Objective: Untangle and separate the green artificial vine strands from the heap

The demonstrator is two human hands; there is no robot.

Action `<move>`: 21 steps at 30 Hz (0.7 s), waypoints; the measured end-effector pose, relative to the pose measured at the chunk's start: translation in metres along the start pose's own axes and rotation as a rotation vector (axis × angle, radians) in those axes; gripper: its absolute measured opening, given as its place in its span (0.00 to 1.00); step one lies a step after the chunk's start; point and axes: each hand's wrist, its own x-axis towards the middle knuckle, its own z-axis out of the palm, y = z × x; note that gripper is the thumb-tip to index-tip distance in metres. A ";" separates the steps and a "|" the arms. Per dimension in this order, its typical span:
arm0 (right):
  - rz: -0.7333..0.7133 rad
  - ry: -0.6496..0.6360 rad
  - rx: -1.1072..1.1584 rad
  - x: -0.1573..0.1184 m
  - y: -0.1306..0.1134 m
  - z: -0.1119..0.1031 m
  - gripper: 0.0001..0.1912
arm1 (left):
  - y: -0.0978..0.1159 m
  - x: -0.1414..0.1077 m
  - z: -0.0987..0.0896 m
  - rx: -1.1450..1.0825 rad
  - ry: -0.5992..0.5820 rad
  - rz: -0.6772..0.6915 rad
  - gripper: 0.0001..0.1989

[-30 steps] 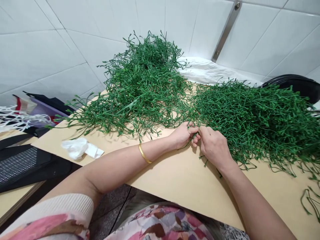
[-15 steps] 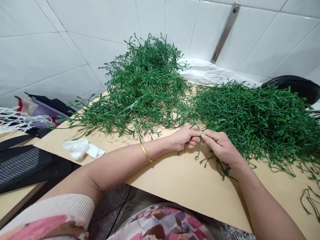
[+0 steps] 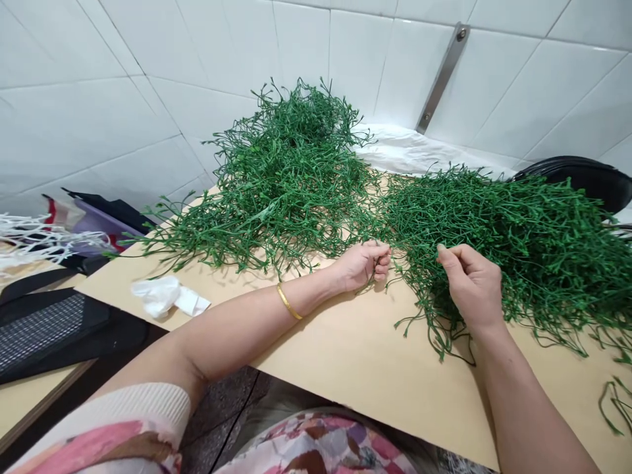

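Note:
Two large heaps of artificial green plant sprays lie on a tan cardboard sheet [image 3: 375, 375], one at the back [image 3: 291, 164] and one to the right [image 3: 513, 243]. My left hand [image 3: 363, 266], with a gold bangle [image 3: 285, 303] on its wrist, is closed around a thin green stem [image 3: 374, 280] at the front edge of the tangle. My right hand [image 3: 469, 283] hangs just over the right heap's near edge, thumb and curled fingers slightly apart. Thin strands trail out from under it.
A crumpled white tissue [image 3: 158, 296] lies at the sheet's left side, and a loose green sprig [image 3: 615, 405] at the lower right. White tiles [image 3: 123, 131] rise behind, with a metal strip [image 3: 442, 79]. A black mesh bag [image 3: 49, 329] and white netting [image 3: 29, 240] sit left.
My right hand has moved to the right, away from my left hand, and its fingers have parted from the stem. My left hand has stayed nearly in place.

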 end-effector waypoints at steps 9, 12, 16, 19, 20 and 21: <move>0.247 -0.336 0.628 -0.004 -0.004 0.010 0.13 | -0.002 -0.002 -0.001 -0.049 0.082 0.127 0.06; 0.235 -0.401 0.611 -0.007 -0.003 0.013 0.12 | 0.002 -0.004 0.000 0.006 0.074 0.197 0.07; 0.171 -0.423 0.507 -0.010 -0.003 0.017 0.10 | 0.002 -0.008 0.005 0.049 0.006 0.182 0.09; 0.089 -0.390 0.326 -0.012 -0.006 0.020 0.09 | -0.001 -0.009 0.007 0.094 -0.052 0.103 0.12; 0.050 -0.377 0.249 -0.013 -0.007 0.021 0.10 | -0.003 -0.009 0.006 0.124 -0.051 0.089 0.12; 0.002 -0.368 0.173 -0.014 -0.007 0.023 0.10 | -0.005 -0.008 0.005 0.157 -0.041 0.088 0.11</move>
